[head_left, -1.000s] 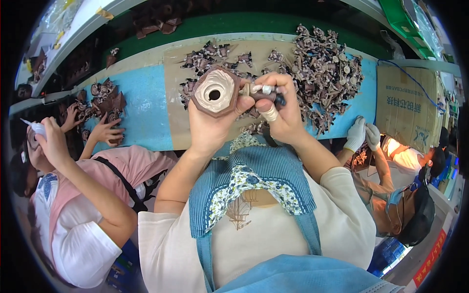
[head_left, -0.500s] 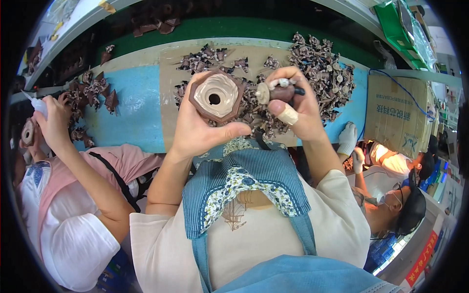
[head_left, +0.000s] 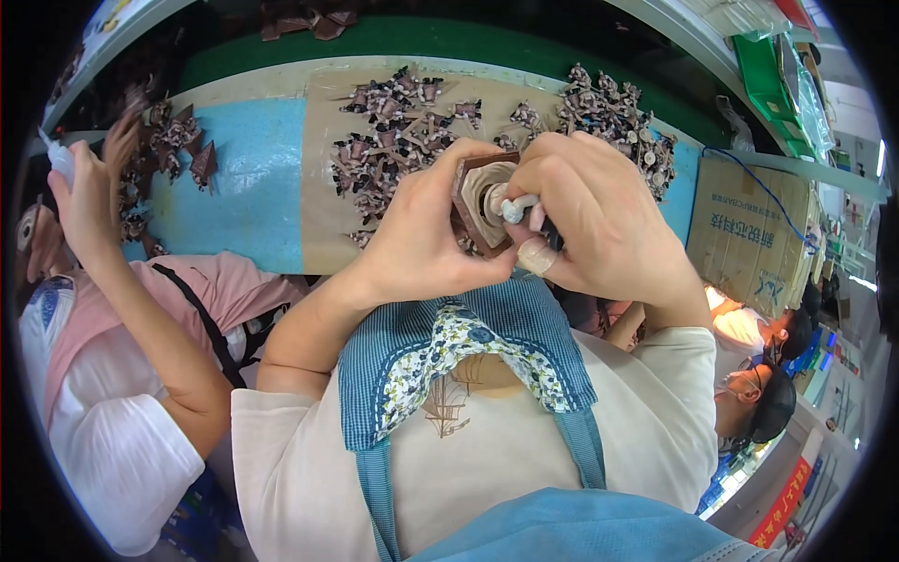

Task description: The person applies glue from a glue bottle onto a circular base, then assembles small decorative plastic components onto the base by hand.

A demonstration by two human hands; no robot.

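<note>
Our left hand is curled around a brown six-sided piece, thumb below and fingers behind. Our right hand pinches a small figure between the thumb and the bent fingers. A tan wrap goes around that thumb.

Half a second ago our hands were apart, and the dark hole in the cream face of the brown piece looked up at us. Now we have tipped that face toward our right hand and brought the figure over to it. The figure's end is right at the hole. We think the two parts are being fitted together, but our fingers hide too much to tell if the end is inside.

Past our hands, more little figures lie on a brown sheet, and a big heap sits to the right. Blue table top shows on the left. Over there, a neighbour's hand holds a white bottle with a pointy tip. A cardboard box stands on the far right, near a person in a black cap.
</note>
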